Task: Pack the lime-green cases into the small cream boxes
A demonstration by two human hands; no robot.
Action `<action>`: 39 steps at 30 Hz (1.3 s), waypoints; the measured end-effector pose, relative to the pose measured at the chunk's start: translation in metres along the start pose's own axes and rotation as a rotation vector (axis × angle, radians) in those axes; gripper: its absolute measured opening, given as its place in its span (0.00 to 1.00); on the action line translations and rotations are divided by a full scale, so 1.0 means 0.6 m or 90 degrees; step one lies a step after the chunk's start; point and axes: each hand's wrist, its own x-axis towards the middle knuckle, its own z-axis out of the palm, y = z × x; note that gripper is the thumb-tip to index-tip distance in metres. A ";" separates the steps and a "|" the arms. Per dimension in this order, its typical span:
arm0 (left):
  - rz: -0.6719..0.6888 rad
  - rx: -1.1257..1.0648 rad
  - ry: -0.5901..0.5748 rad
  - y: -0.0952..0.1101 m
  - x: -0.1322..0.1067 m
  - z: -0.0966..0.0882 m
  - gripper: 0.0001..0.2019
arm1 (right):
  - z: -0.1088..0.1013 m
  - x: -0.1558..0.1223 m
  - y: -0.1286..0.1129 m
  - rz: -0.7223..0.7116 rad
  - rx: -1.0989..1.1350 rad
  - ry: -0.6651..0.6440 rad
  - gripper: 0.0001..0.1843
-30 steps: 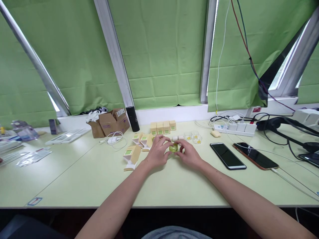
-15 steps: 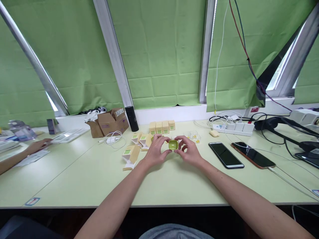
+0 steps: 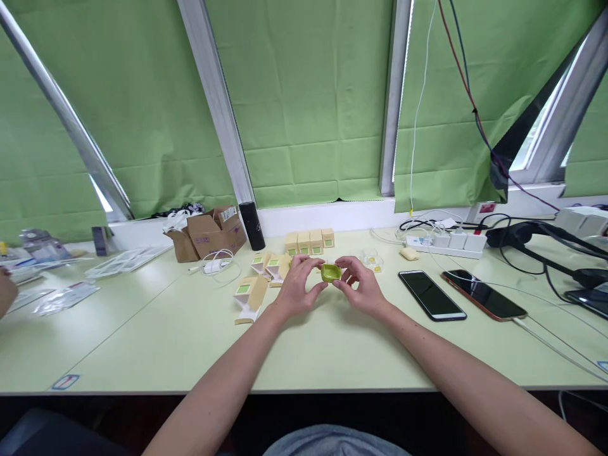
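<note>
Between my two hands, just above the table, is a small green hollow case (image 3: 330,273) with rounded corners. My left hand (image 3: 300,284) pinches its left side between thumb and fingers. On its right side, my right hand (image 3: 360,283) grips it the same way. Left of my left hand lie opened small cardboard boxes, the nearest one (image 3: 249,297) with its flaps spread. Behind my hands stands a row of closed small boxes (image 3: 310,242) with green windows. A clear plastic tray (image 3: 372,260) with yellow bits sits just beyond my right hand.
On the right lie a black phone (image 3: 431,295), a second phone (image 3: 482,295) on a cable, a power strip (image 3: 444,245) and a headset (image 3: 546,253). A brown carton (image 3: 213,234) and a black cylinder (image 3: 251,226) stand at the back left. A co-worker's hand (image 3: 6,291) shows at the far left edge.
The green case has tilted in my fingers, so its opening now faces more upward. The co-worker's hand at the left has drawn back from the white trays toward the frame edge.
</note>
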 end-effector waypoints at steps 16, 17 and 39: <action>-0.053 -0.002 0.000 0.000 0.003 0.003 0.11 | 0.000 0.002 0.001 0.042 0.037 -0.079 0.21; -0.061 -0.003 0.002 0.000 0.003 0.002 0.10 | 0.000 0.002 0.000 0.041 0.040 -0.081 0.22; -0.117 -0.061 -0.034 -0.006 0.000 0.003 0.16 | 0.008 0.004 0.002 0.066 0.057 -0.068 0.24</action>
